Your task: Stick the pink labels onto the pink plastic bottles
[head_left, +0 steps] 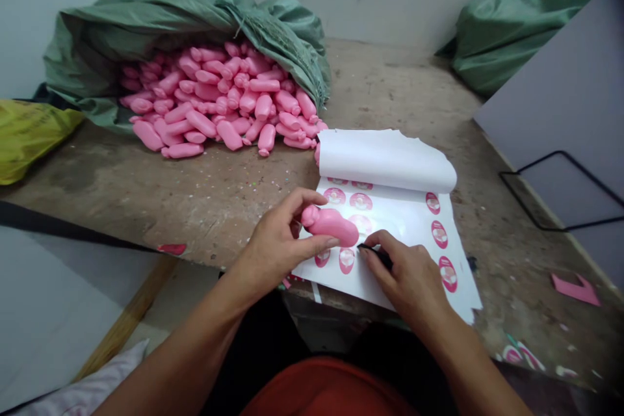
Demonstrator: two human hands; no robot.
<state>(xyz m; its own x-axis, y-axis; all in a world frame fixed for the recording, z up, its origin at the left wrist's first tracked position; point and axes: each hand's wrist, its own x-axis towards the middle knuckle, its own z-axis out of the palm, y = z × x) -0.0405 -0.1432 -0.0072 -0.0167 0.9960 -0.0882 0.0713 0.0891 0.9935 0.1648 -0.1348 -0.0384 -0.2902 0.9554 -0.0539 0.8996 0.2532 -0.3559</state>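
My left hand point(287, 234) is closed around a pink plastic bottle point(334, 226), which lies tilted sideways with its narrow end toward my fingers. Beneath it is a white sheet of stickers point(394, 227) bearing oval pink labels. In my right hand point(409, 273) is a thin black tool point(383, 257) with a pointed end, perhaps tweezers; its tip is at the sheet beside a round-edged sticker point(346, 260). The bottle hides part of the sheet. A row of labels point(439, 234) runs down the sheet's right side, and its far part is rolled back.
A green woven sack point(146, 6) lies open at the back left, spilling a heap of pink bottles point(219, 97) onto the worn table point(390, 84). At far left is a yellow bag point(34, 136). A black wire frame point(536, 229) leans right, near a pink scrap point(575, 290).
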